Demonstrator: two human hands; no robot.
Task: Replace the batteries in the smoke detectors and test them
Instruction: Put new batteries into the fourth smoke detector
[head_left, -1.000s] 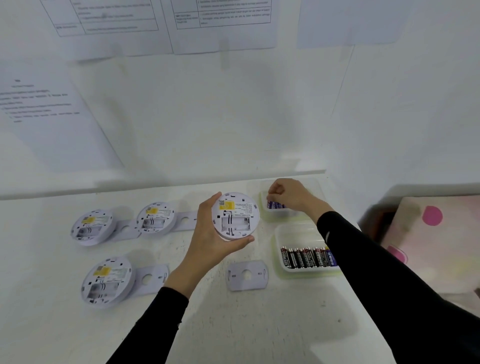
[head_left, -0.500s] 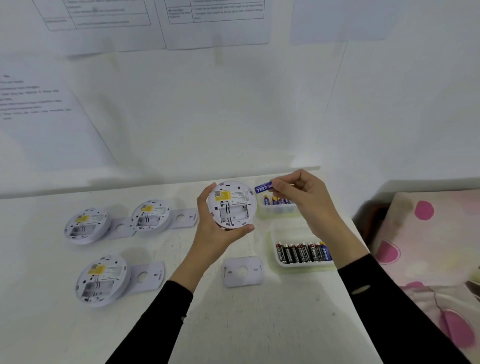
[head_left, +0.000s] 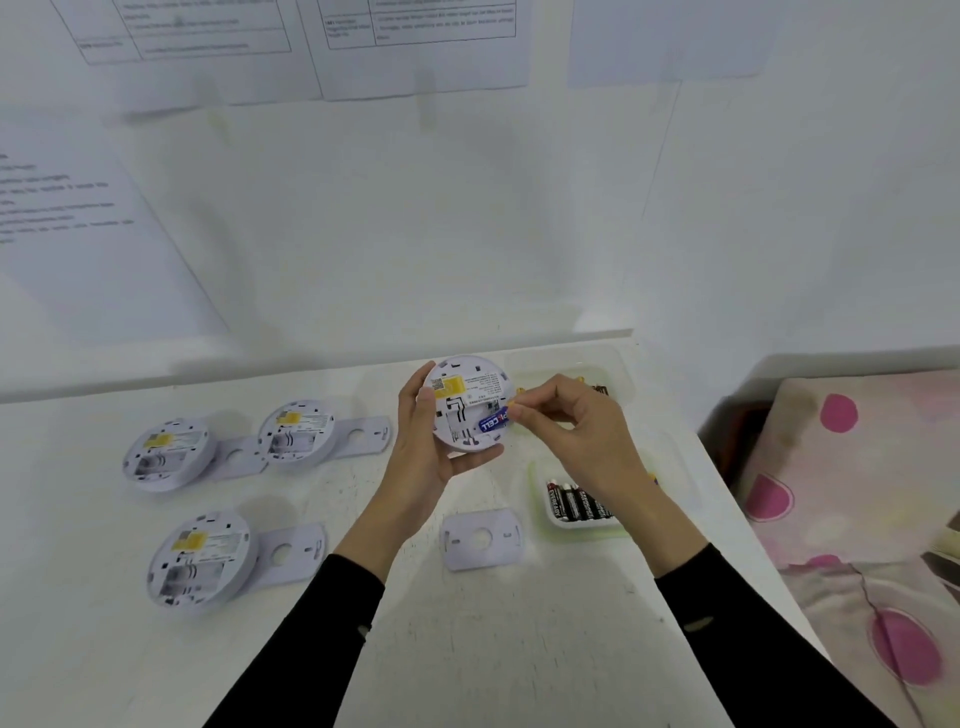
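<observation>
Gripping held detector (head_left: 470, 379) in left hand (head_left: 423, 457), clear of the table (head_left: 519, 649), back side facing the camera. Thumb up its left edge, fingers curled under its lower rim. Pinching blue battery (head_left: 493, 420) by its right end between thumb and fingertips of right hand (head_left: 576, 431): narrow grip, remaining fingers loosely curled. Blue battery tilted, lying across the right part of held detector's back at the open battery bay (head_left: 462, 423), touching the housing. Cannot tell whether seated against the contacts. Yellow label (head_left: 451, 387) on held detector's upper half, above the bay.

- Lower right of held detector: near tray (head_left: 582, 524) with black batteries (head_left: 574, 501) side by side in a row, partly covered by the right wrist.
- Right of and behind held detector: far tray (head_left: 615, 364), mostly hidden by right hand, contents unclear.
- Straight below held detector, flat on table: loose mounting plate (head_left: 480, 539).
- Left of held detector: middle detector (head_left: 296, 434), then far-left detector (head_left: 166, 452), backs up.
- Lower left of held detector: front detector (head_left: 200, 561), back up.
- Flat wall plates (head_left: 363, 434) sticking out from under all three.
- Behind held detector, on the wall: printed sheets (head_left: 415, 47), text unreadable.
- Far right of held detector, off the table: pink-dotted fabric (head_left: 831, 467).
- Black sleeves (head_left: 332, 623) on both forearms.
</observation>
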